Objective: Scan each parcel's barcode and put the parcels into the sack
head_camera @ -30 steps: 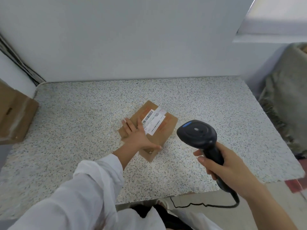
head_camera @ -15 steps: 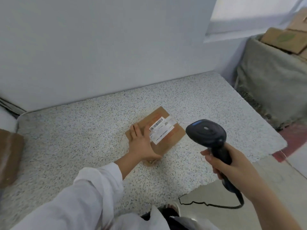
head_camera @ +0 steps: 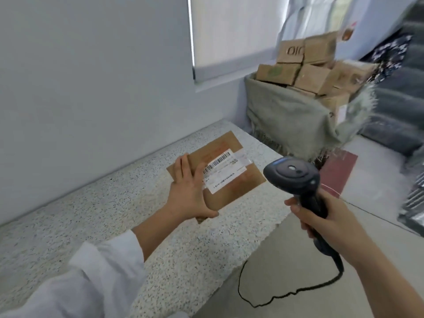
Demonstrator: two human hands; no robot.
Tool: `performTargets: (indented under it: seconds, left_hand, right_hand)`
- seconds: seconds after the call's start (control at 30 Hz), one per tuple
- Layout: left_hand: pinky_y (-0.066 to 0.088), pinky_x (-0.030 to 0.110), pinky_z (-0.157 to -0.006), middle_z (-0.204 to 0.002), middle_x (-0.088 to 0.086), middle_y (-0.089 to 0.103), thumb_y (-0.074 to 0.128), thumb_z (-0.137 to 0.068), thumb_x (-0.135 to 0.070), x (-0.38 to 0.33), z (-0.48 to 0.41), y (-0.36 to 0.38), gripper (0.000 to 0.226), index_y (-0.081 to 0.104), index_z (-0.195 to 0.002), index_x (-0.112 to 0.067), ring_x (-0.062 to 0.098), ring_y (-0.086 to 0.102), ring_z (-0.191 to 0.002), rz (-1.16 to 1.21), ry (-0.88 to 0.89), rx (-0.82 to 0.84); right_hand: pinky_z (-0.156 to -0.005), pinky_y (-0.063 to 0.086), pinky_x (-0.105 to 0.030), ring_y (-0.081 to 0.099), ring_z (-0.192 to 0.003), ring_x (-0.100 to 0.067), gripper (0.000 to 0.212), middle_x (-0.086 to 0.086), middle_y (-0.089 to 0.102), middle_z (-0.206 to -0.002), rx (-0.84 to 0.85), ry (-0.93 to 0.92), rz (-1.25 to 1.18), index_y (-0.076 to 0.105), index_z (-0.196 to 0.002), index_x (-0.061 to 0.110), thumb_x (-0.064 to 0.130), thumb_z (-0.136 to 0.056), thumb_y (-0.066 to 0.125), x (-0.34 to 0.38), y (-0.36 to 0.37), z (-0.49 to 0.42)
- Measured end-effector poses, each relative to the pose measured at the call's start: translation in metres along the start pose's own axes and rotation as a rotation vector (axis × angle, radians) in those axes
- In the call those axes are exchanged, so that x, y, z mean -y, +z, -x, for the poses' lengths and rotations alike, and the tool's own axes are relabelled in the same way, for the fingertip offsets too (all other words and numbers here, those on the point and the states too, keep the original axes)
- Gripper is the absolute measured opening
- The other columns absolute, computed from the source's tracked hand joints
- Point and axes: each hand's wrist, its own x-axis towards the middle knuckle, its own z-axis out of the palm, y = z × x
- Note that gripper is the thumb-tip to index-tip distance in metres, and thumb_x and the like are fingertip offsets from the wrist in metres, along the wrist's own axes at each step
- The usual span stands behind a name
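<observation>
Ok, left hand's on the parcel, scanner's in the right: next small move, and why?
Probably lift the parcel toward the sack: the left hand pinches its near edge, the right hand holds the scanner beside it, and the open sack stands past the table's end.

This looks like a parcel room, where mail gets sorted. A big grey-green woven sack [head_camera: 286, 120] stands on the floor, heaped with brown cardboard boxes [head_camera: 314, 63]. A flat brown cardboard parcel [head_camera: 249, 180] with a white barcode label [head_camera: 220, 171] is over a speckled grey stone counter [head_camera: 91, 214], near a black hand scanner [head_camera: 291, 174] with a long cord.
</observation>
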Motion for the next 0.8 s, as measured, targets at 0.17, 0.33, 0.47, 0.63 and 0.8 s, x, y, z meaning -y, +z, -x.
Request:
performTargets:
  seconds: [0.17,0.33,0.47,0.63,0.8]
  left_hand:
    - [0.044,0.048,-0.098,-0.153,0.016,-0.015,0.080,-0.046,-0.065,-0.072,-0.047,-0.001,0.128,0.011,-0.145,-0.021,0.034,-0.019,-0.141,0.024,-0.022,-0.077]
    - [0.047,0.045,-0.092,-0.150,0.015,-0.017,0.081,-0.046,-0.063,-0.160,-0.091,0.010,0.132,-0.013,-0.133,-0.031,0.032,-0.020,-0.140,0.098,-0.023,-0.144]
    - [0.048,0.046,-0.090,-0.150,0.014,-0.016,0.080,-0.044,-0.066,-0.220,-0.121,0.017,0.140,-0.008,-0.143,-0.022,0.033,-0.019,-0.140,0.122,-0.009,-0.168]
    - [0.045,0.045,-0.096,-0.151,0.014,-0.019,0.078,-0.044,-0.069,-0.268,-0.164,0.012,0.144,-0.011,-0.145,-0.016,0.034,-0.017,-0.141,0.081,0.018,-0.144]
    - [0.035,0.052,-0.103,-0.151,0.014,-0.012,0.064,-0.028,-0.081,-0.290,-0.235,-0.004,0.151,-0.004,-0.147,-0.018,0.032,-0.016,-0.140,0.123,0.040,-0.144]
  right_hand:
    - [-0.044,0.043,-0.020,0.051,-0.045,-0.006,0.008,0.008,0.060,-0.055,-0.042,-0.071,-0.013,0.063,-0.090,0.017,0.011,-0.084,0.066,-0.016,-0.078,-0.017]
    - [-0.045,0.042,-0.016,0.049,-0.042,-0.003,0.009,0.013,0.059,-0.052,-0.071,-0.108,0.049,0.058,-0.085,0.019,0.013,-0.085,0.066,-0.036,-0.166,-0.048]
    - [-0.046,0.044,-0.020,0.051,-0.046,-0.006,0.009,0.002,0.060,-0.060,-0.104,-0.121,0.065,0.059,-0.089,0.017,0.013,-0.084,0.065,-0.051,-0.227,-0.073]
    - [-0.048,0.043,-0.019,0.051,-0.046,-0.002,0.010,0.013,0.061,-0.057,-0.101,-0.131,0.025,0.060,-0.092,0.015,0.011,-0.084,0.065,-0.064,-0.280,-0.109]
    - [-0.053,0.045,-0.027,0.054,-0.051,-0.005,0.015,-0.005,0.067,-0.077,-0.169,-0.131,0.033,0.062,-0.094,0.019,0.013,-0.082,0.068,-0.078,-0.317,-0.164]
